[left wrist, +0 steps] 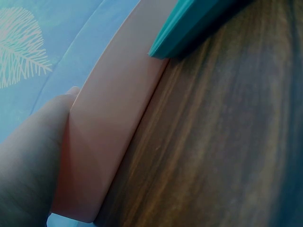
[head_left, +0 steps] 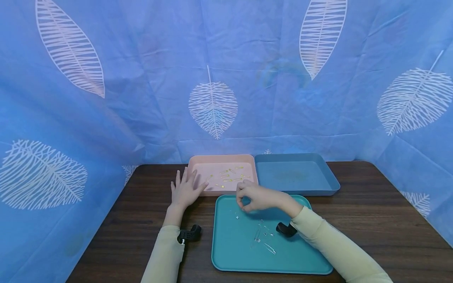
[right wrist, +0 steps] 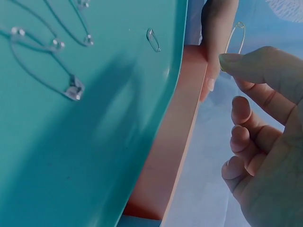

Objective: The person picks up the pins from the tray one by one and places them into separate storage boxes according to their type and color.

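Note:
My right hand [head_left: 257, 196] pinches a gold safety pin [right wrist: 231, 38] between thumb and index finger, its other fingers loosely bent. In the head view this hand is over the far part of the teal tray [head_left: 230, 255], close to the pink tray's near edge. Several silver safety pins [head_left: 270, 248] lie scattered on the teal tray. My left hand [head_left: 185, 192] rests at the left end of the pink tray [head_left: 201, 167], fingers spread, thumb at its rim. Several gold safety pins [head_left: 225, 176] lie inside the pink tray.
A blue tray [head_left: 293, 173] stands against the pink tray's right side. All the trays sit on a dark wooden table [head_left: 371, 212]. Behind the table hangs a blue cloth [head_left: 262, 106] with white leaf prints. Dark straps [head_left: 190, 233] are on both wrists.

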The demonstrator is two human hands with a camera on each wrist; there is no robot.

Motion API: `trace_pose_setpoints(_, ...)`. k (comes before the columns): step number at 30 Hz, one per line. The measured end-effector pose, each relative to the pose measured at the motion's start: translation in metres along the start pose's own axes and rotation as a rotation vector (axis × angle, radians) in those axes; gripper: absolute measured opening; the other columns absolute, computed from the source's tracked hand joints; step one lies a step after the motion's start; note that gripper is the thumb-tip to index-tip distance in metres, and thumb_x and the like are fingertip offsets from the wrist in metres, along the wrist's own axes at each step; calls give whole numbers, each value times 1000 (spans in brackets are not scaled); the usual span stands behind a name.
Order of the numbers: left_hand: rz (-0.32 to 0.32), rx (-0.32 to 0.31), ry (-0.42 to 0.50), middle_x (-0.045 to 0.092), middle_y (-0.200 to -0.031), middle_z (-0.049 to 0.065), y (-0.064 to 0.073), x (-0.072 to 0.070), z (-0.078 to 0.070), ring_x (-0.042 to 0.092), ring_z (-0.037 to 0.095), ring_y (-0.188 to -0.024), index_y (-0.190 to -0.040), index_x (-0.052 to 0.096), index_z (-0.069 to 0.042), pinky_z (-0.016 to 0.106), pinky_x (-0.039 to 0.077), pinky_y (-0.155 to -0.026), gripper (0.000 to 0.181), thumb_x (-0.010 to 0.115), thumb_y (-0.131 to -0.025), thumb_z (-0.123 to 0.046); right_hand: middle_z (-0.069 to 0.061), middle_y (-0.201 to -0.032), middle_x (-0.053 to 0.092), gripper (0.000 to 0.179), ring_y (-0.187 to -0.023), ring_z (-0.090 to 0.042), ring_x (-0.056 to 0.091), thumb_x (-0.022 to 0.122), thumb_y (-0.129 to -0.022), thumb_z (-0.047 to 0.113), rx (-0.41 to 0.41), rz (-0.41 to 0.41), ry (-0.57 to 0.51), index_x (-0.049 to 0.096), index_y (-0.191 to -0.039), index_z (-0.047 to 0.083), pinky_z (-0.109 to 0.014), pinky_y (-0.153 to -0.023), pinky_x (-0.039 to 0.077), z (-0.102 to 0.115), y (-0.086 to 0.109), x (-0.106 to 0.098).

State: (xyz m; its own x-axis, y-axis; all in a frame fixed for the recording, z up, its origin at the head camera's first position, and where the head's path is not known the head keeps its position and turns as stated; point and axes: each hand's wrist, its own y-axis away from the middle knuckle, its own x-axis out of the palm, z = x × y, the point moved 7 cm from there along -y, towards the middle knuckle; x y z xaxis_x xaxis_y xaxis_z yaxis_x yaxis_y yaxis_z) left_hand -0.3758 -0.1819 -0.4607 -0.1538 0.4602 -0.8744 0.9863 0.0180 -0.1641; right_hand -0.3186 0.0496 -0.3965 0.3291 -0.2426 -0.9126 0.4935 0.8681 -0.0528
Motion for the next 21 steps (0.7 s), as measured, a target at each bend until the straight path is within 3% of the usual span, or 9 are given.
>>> trace_pose_setpoints(8, -7, 2, -7, 8, -166, 11, -1, 2, 1, -3, 40, -152, -155, 28, -26, 74, 7, -113, 83, 48, -88, -71, -5, -94, 55, 17, -88, -14, 40, 72, -83, 10, 41, -33, 5, 63, -75, 22, -27, -76, 36, -12, -17, -3)
trace_pose_setpoints(14, -10, 4, -3, 8, -166, 11, -1, 3, 3, -3, 40, -152, -155, 28, -26, 74, 7, -113, 84, 49, -87, -71, 0, -91, 52, 18, -86, -14, 37, 72, -81, 8, 35, -56, 28, 62, -72, 21, -28, -75, 34, -21, -30, -3)
trace_pose_setpoints(21, -9, 1, -12, 9, -165, 11, -1, 1, 1, -1, 41, -152, -155, 29, -25, 73, 8, -113, 84, 49, -88, -71, 0, -87, 53, 18, -88, -14, 45, 71, -78, 6, -1, -130, 66, 62, -70, 19, -31, -84, 39, -29, -48, -10)
